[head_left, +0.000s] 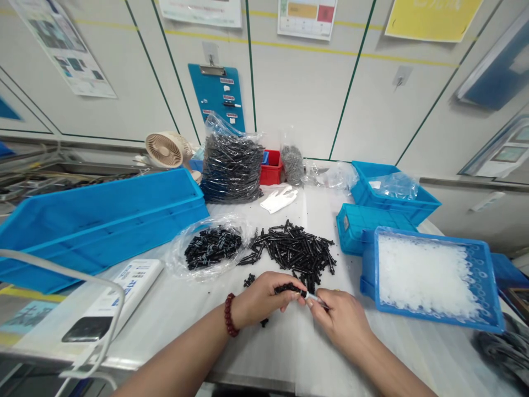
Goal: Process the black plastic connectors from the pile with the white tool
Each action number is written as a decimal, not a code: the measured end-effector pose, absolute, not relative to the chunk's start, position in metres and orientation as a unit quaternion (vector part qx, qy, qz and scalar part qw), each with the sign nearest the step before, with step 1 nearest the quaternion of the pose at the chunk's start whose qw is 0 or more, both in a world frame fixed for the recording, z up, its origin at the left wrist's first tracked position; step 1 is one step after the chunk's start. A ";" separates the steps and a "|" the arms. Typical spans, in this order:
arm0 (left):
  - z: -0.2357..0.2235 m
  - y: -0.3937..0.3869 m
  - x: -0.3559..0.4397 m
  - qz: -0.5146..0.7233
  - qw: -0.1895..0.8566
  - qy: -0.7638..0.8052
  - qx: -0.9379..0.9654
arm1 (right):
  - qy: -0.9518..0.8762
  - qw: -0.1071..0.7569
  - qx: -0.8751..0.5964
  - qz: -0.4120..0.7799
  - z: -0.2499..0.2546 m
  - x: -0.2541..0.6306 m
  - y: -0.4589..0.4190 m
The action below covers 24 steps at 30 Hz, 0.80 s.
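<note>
My left hand (266, 298), with a dark red bead bracelet at the wrist, is closed around a black ribbed plastic part (285, 288). Fingers bent in, my right hand (343, 317) grips a slim white-and-grey piece (316, 300); its exact kind is too small to make out. The two pieces meet end to end between my fingertips. Just beyond my hands lies a loose heap of slim black plastic parts (300, 248). To its left, a transparent bag (176, 251) lies open around smaller black parts (212, 247). A few black pieces (249, 280) lie near my left hand.
At right, a blue bin (370, 300) holds many small translucent white pieces (425, 275). Behind it stand a closed teal box (376, 223) and another blue bin (425, 207). A long blue bin (103, 220), a white box (136, 286) and a filled bag (231, 165) stand left.
</note>
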<state>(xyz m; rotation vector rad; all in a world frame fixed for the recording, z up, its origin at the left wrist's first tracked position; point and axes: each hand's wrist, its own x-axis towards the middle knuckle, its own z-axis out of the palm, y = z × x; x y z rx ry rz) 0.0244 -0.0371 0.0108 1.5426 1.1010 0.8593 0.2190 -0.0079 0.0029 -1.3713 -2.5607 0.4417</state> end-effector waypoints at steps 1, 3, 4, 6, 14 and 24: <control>0.010 -0.037 0.024 0.355 0.504 0.455 0.642 | -0.867 0.098 -0.466 0.147 0.003 0.219 -0.008; 0.010 -0.037 0.024 0.354 0.502 0.454 0.646 | -0.866 0.090 -0.471 0.143 0.004 0.219 -0.007; 0.010 -0.037 0.024 0.354 0.501 0.454 0.646 | -0.865 0.086 -0.474 0.141 0.004 0.219 -0.007; 0.009 -0.037 0.024 0.353 0.498 0.457 0.647 | -0.863 0.081 -0.478 0.141 0.004 0.219 -0.007; 0.010 -0.038 0.026 0.348 0.429 0.468 0.690 | -0.852 0.078 -0.502 0.126 0.005 0.216 -0.007; 0.012 -0.036 0.022 0.426 0.458 0.492 0.606 | -0.814 0.134 -0.537 0.177 0.006 0.222 -0.001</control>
